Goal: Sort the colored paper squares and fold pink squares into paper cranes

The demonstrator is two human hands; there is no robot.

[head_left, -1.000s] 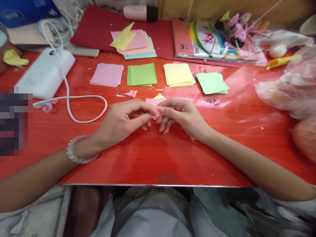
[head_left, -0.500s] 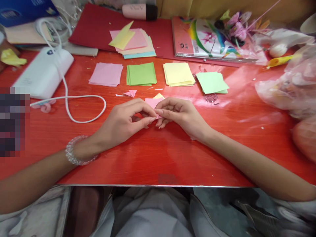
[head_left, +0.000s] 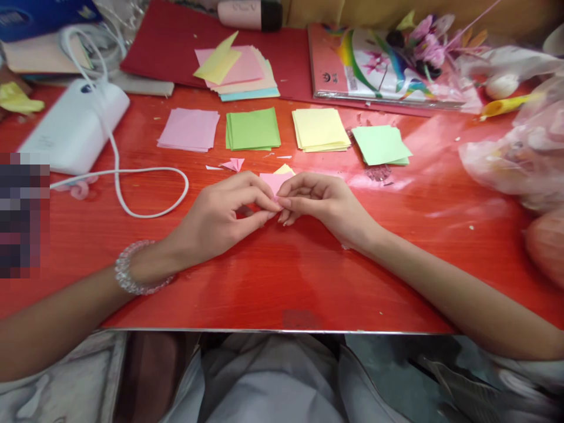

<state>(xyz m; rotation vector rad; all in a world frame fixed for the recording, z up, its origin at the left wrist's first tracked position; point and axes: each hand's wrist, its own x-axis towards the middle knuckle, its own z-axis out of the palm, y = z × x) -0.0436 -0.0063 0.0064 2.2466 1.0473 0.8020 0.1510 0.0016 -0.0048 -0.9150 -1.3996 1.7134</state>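
Observation:
My left hand (head_left: pixel 233 214) and my right hand (head_left: pixel 315 202) meet fingertip to fingertip over the red table (head_left: pixel 286 282). Thumb and forefinger of each are closed in a pinch on a small folded piece of pink paper, now almost wholly covered by the fingers. Just behind the hands lie a pink paper square (head_left: pixel 267 178) and a corner of yellow paper (head_left: pixel 284 169). A little folded pink paper shape (head_left: pixel 234 164) rests beyond my left hand, beside white scraps.
Stacks of purple (head_left: pixel 189 129), green (head_left: pixel 252 129), yellow (head_left: pixel 321 129) and mint paper squares (head_left: pixel 382 145) form a row. A white power bank (head_left: pixel 79 126) with a looped cable is left; plastic bags (head_left: pixel 506 153) sit right. Behind are mixed papers (head_left: pixel 247 67) and a wrapped pack (head_left: pixel 374 67).
The fingertips have drawn closer together, and the pink paper between them, partly visible before, is now mostly hidden. The view has shifted slightly.

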